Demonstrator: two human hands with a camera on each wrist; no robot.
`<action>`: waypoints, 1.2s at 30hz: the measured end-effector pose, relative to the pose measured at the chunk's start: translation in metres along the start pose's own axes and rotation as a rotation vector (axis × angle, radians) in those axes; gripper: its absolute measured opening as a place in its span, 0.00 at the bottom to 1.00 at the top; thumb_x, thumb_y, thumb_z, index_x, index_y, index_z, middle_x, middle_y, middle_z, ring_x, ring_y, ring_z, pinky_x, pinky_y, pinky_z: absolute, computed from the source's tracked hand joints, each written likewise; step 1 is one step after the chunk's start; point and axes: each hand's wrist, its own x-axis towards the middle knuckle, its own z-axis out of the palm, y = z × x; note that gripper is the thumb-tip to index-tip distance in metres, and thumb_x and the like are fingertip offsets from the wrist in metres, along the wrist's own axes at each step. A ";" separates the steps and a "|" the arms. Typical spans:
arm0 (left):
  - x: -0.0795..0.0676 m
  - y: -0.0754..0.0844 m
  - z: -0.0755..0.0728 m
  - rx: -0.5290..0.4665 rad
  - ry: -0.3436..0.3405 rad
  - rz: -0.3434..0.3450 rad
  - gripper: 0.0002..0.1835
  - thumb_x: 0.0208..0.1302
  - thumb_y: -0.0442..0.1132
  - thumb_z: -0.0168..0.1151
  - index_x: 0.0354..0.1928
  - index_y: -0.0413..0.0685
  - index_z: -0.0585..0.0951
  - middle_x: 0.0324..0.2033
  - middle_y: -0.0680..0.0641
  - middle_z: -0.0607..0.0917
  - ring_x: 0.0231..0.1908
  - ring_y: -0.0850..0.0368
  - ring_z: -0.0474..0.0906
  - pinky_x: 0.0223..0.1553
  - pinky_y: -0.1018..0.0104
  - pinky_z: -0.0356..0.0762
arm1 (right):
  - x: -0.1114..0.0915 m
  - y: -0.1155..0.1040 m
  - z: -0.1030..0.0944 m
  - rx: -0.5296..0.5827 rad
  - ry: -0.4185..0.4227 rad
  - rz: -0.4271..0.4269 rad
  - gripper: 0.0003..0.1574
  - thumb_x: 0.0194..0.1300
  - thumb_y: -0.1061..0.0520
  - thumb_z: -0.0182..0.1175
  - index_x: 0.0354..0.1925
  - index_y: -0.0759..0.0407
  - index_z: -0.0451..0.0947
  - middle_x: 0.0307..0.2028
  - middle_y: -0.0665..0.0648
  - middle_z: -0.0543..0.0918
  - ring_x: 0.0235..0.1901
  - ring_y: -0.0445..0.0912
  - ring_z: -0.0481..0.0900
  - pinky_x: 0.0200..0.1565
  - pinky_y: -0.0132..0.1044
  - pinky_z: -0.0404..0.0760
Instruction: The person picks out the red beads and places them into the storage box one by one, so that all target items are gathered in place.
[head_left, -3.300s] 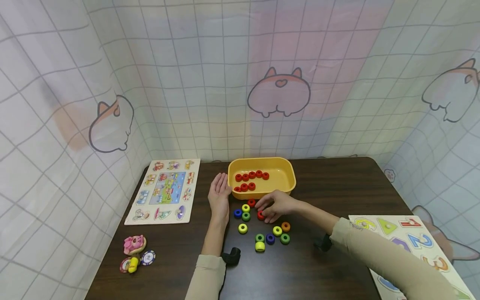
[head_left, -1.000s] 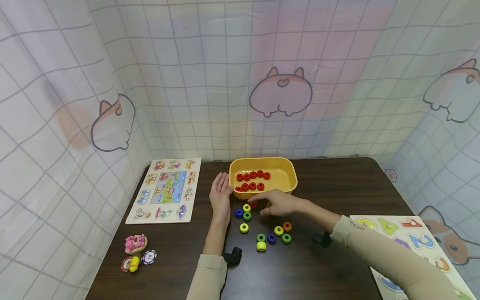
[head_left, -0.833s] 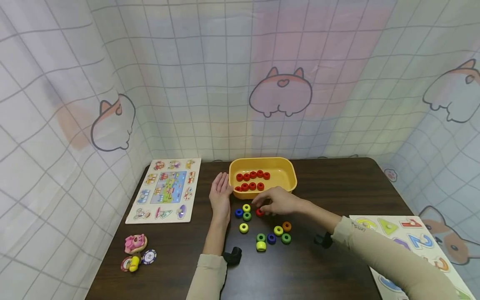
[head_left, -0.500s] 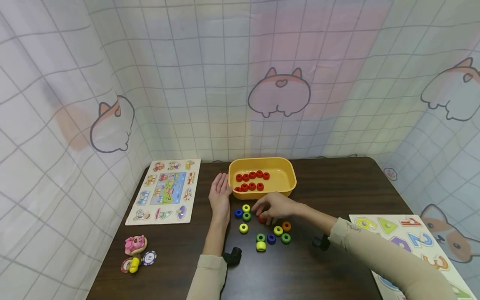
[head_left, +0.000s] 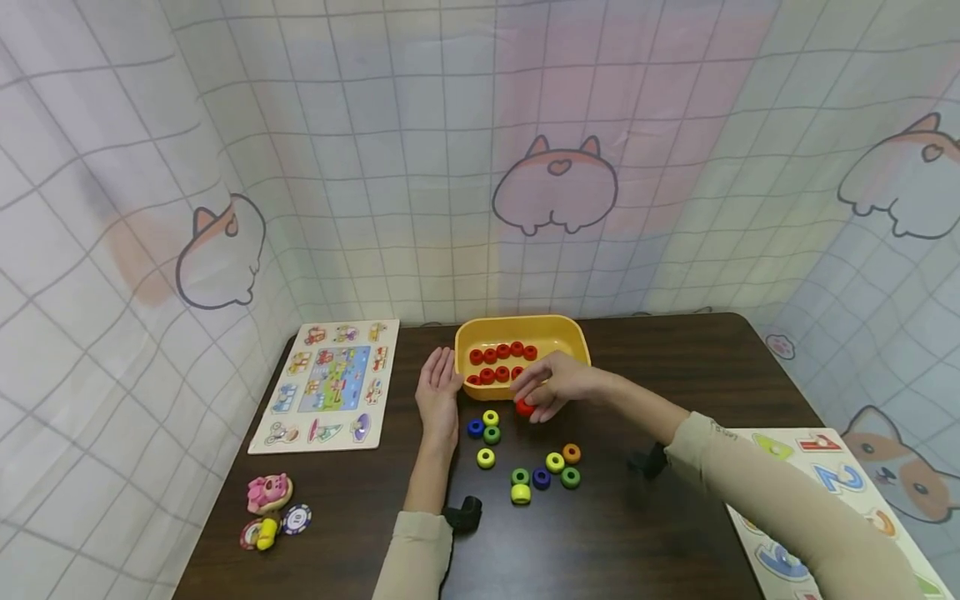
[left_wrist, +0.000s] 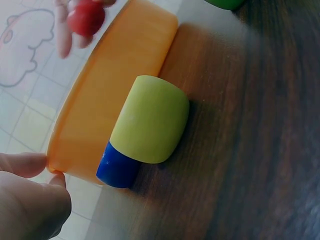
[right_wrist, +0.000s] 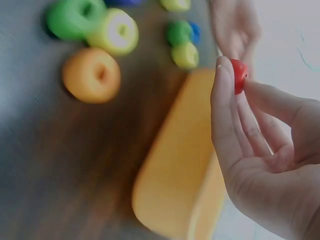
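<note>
My right hand (head_left: 553, 385) pinches a red bead (right_wrist: 239, 76) between thumb and fingertips, just above the front wall of the yellow tray (head_left: 566, 335). Two rows of red beads (head_left: 503, 352) lie in the tray's left part; my right hand hides part of its front right. Beside the tray's left end, my left hand (head_left: 437, 398) rests with fingers straight and palm facing the tray. In the left wrist view its thumb touches the tray's corner. Near the left hand sit a blue bead (head_left: 476, 428), a green bead (head_left: 492, 435) and a yellow bead (head_left: 491, 417).
More loose beads, including an orange bead (head_left: 572, 453), a dark blue bead (head_left: 542, 478) and a lone yellow bead (head_left: 486, 458), lie in front. A picture puzzle board (head_left: 322, 387) is at left, a number puzzle board (head_left: 840, 492) at right. A pink toy (head_left: 269, 493) and poker chips (head_left: 297, 519) lie front left.
A red bead was added to the tray's front row. My right hand then drew another red bead towards me, lifted it off the table and moved it back to the tray. The left hand stays put.
</note>
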 end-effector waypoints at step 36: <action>0.001 0.008 -0.003 0.003 0.008 -0.003 0.33 0.62 0.14 0.50 0.69 0.41 0.65 0.67 0.41 0.69 0.69 0.48 0.63 0.69 0.54 0.60 | 0.015 0.005 -0.054 -0.099 0.306 -0.043 0.19 0.67 0.67 0.58 0.55 0.67 0.78 0.54 0.71 0.80 0.42 0.60 0.85 0.46 0.56 0.83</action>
